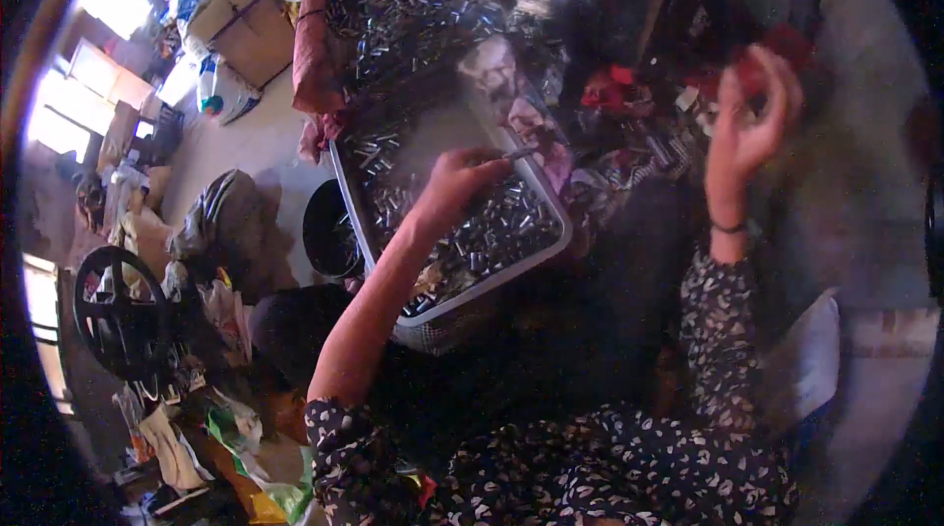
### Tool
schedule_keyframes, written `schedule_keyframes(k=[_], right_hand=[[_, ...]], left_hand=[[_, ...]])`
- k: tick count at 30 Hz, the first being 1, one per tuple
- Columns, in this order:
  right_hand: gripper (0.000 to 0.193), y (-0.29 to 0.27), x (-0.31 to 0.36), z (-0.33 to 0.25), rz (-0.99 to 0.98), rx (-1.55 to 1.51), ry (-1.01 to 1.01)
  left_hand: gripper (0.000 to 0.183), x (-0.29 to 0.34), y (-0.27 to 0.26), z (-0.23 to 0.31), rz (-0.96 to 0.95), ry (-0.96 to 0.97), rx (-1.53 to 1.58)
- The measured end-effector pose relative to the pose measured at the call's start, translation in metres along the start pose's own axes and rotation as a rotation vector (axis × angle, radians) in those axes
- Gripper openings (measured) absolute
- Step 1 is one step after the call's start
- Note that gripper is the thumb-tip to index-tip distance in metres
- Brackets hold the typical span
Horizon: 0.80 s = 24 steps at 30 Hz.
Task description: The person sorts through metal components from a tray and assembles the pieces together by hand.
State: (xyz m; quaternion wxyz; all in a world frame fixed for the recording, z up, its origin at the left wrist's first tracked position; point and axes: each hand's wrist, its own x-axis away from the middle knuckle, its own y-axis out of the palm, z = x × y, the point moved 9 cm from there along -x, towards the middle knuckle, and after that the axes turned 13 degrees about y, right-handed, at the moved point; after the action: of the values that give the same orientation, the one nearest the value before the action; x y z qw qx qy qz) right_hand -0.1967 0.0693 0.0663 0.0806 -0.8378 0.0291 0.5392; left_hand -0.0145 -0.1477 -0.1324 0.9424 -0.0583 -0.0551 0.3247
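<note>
While the left hand (470, 174) hung over the tub (482, 292), palm down, its thumb and fingers were pinched narrowly on a small dark piece (523, 152), just above the tub's right rim. The right hand (752, 128) was raised well to the right, clear of the tub, its fingers loosely bent; blur made it impossible to tell whether they held anything. A dark band (730, 228) circled that wrist, and a patterned sleeve (723, 329) covered the forearm below it.

Under the left hand, small shiny metal pieces (506, 236) lay loose in the tub, a grey-rimmed one with a mesh-like side. Past its far end spread a larger heap (393, 20) of similar pieces, with a rolled pink cloth (311, 44) along its left edge. Red cloth (615, 90) lay between the heap and the right hand. Just left of the tub a black bucket (323, 231) was tipped over. Farther left stood a spoked black wheel (120, 312), and beyond the bare floor (261, 133), a box (241, 25).
</note>
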Motion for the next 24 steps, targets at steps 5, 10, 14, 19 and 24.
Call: schedule_keyframes(k=[5,10,14,19,24], right_hand=[[0.041,-0.027,-0.044,0.048,0.235,-0.023,0.114],[0.056,-0.014,-0.065,0.092,0.274,-0.212,0.253],[0.066,0.011,-0.077,0.113,0.1,-0.1,0.262],[0.072,0.02,-0.085,0.193,-0.047,0.354,0.455],[0.058,0.027,-0.149,0.315,-0.143,0.499,0.854]], left_hand=[[0.025,-0.03,0.017,0.014,-0.021,0.056,0.002],[0.025,-0.064,0.011,0.004,0.029,0.119,0.052],[0.02,-0.084,0.015,-0.008,0.057,-0.017,0.261],[0.014,-0.113,0.02,-0.015,0.033,0.192,0.212],[0.01,-0.133,0.048,-0.036,0.085,-0.027,0.452]])
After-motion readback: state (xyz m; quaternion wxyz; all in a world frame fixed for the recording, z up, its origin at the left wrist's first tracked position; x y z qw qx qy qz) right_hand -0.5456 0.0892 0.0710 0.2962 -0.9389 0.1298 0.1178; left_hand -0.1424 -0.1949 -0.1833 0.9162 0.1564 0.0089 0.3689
